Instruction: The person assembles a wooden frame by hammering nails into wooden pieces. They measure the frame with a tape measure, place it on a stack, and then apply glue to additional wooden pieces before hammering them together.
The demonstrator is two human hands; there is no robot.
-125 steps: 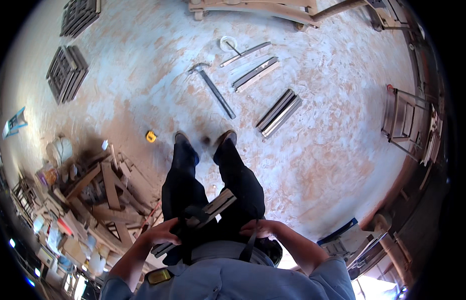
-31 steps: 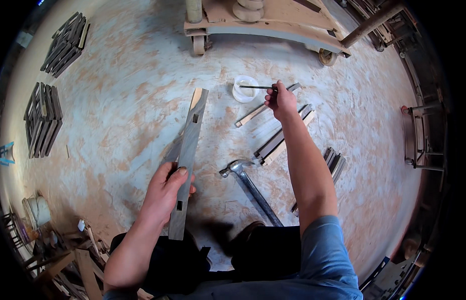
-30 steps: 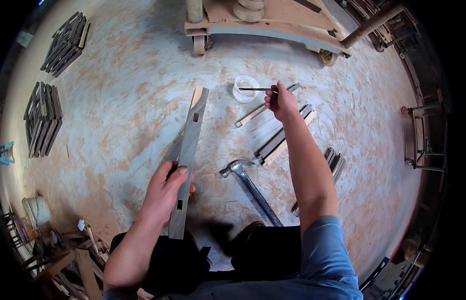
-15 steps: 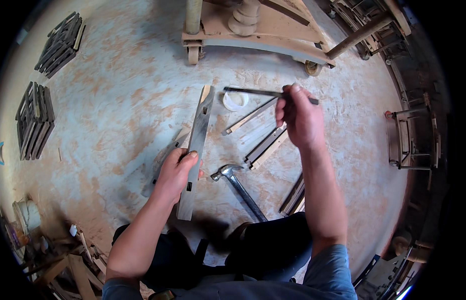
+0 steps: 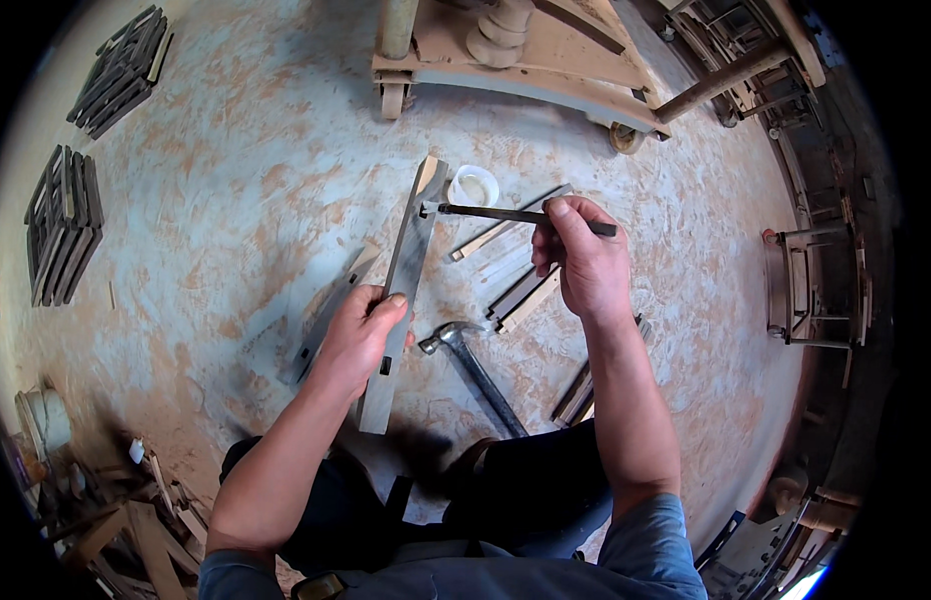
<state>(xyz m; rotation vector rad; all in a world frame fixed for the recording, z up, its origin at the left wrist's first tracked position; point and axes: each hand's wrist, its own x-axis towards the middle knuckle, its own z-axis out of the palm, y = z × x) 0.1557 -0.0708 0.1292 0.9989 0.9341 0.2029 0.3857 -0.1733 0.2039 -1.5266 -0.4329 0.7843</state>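
Note:
My left hand (image 5: 354, 338) is wrapped around a grey wooden bar (image 5: 412, 245), held tilted with its far end pointing away from me. The bar has a slot near each end, and its far tip shows pale wood. Between the thumb and fingers of my right hand (image 5: 591, 268) is a thin dark stick (image 5: 501, 213). White paste sits on the stick's tip, which meets the bar at the far slot. Just beyond the tip, a small white tub (image 5: 474, 186) stands on the floor. Below my right hand lie several wooden strips (image 5: 526, 298).
A claw hammer (image 5: 474, 372) lies on the floor (image 5: 236, 220) in front of my knees. Another grey bar (image 5: 331, 310) rests left of my left hand. Stacked dark frames (image 5: 66, 225) stand far left. A wheeled wooden platform (image 5: 526, 85) is ahead, and wood scraps (image 5: 151, 550) lie at lower left.
My right hand has moved down and slightly left, bringing the stick's tip from near the tub to the bar's far slot. My left hand keeps its hold on the bar.

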